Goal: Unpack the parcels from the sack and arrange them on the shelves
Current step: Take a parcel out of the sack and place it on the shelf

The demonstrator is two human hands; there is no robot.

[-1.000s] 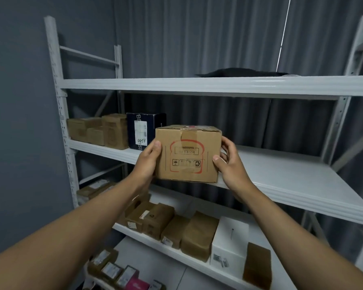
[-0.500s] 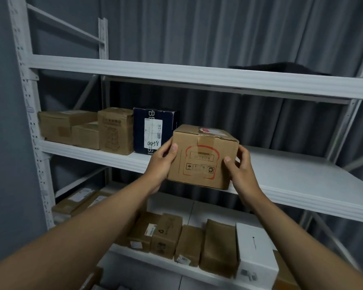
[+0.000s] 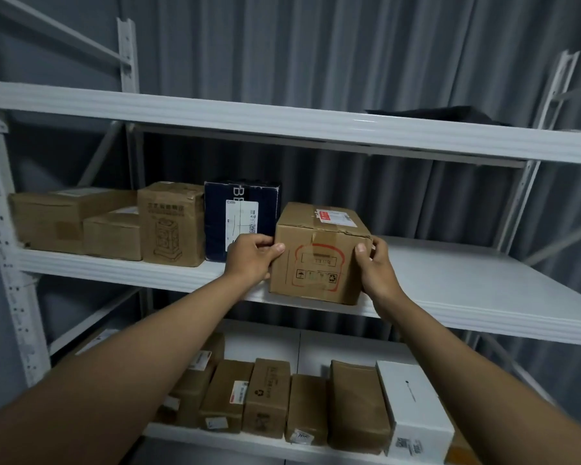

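Parcels already stood in a row on the middle shelf [image 3: 483, 290], and the cardboard box [image 3: 319, 260] had come down since a second ago: before it was held in the air in front of the shelf, now its base rested near the front edge, just right of the dark blue box [image 3: 242, 216]. The left hand [image 3: 252, 256] and the right hand [image 3: 374, 263] still gripped its two sides. I judge only pushing it farther in and letting go remained.

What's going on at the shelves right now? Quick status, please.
Both hands, left and right, grip cardboard box. Box at middle shelf front edge, beside dark blue box. Nothing blocking.
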